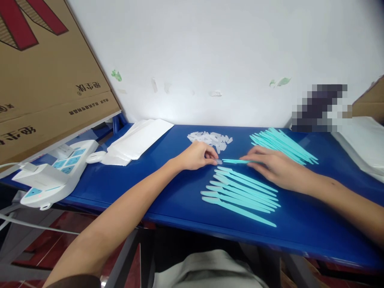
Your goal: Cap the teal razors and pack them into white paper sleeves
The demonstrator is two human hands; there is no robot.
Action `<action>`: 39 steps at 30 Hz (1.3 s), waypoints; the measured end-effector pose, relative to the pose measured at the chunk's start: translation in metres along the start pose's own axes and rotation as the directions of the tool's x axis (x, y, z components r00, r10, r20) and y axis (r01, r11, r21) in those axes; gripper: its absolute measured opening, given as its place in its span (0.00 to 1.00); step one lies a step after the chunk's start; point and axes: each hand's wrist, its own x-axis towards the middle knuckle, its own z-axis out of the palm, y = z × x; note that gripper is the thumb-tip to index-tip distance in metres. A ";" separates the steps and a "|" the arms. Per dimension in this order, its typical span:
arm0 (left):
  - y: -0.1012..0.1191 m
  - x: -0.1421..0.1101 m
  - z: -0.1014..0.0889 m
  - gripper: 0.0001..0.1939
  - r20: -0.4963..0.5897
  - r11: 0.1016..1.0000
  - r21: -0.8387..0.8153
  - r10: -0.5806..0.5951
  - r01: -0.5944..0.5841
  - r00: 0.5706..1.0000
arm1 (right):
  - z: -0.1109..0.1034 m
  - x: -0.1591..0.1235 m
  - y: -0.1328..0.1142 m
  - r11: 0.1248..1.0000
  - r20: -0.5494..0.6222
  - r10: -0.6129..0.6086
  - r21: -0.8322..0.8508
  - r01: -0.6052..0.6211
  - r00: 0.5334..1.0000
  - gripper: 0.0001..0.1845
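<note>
My left hand [199, 156] pinches a small clear blade cap [219, 161] between thumb and fingertips. Level with it, my right hand [267, 163] grips a slim turquoise eyebrow razor [235, 161], its narrow end pointing at the cap. Whether cap and razor touch is too small to tell. Behind my left hand lies a loose heap of translucent caps [211, 139]. Beyond my right hand is a pile of turquoise eyebrow razors [282, 144]. Nearer to me, several capped razors [243, 194] lie side by side in a slanting row, capped ends to the left.
All this lies on a blue table [180, 196] against a white wall [210, 60]. To the left are white plastic bags [142, 138], a power strip [60, 176] with a plugged-in charger, and a large cardboard box [51, 76]. White packaging [363, 144] sits at the right.
</note>
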 end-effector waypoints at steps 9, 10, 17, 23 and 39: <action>0.002 0.000 0.005 0.04 -0.012 1.000 -0.019 0.008 -0.009 1.000 | 0.003 -0.001 -0.001 0.996 0.051 -0.006 -0.084 0.010 0.999 0.25; 0.001 0.000 0.006 0.04 -0.015 1.000 -0.024 0.011 -0.011 1.000 | 0.003 -0.002 -0.001 0.996 0.053 -0.009 -0.090 0.013 0.999 0.25; 0.006 0.005 0.020 0.03 -0.044 0.996 -0.090 0.026 -0.030 0.999 | 0.009 0.002 -0.010 0.988 0.025 -0.080 -0.128 0.083 0.996 0.23; 0.006 0.012 0.028 0.05 -0.091 0.988 -0.146 0.044 -0.057 0.995 | 0.019 0.005 -0.019 0.983 -0.041 -0.087 -0.168 0.079 0.995 0.23; 0.014 0.002 0.016 0.07 -0.038 0.983 -0.082 0.160 -0.163 0.986 | 0.000 0.003 -0.031 0.995 0.021 0.037 -0.097 -0.035 0.999 0.21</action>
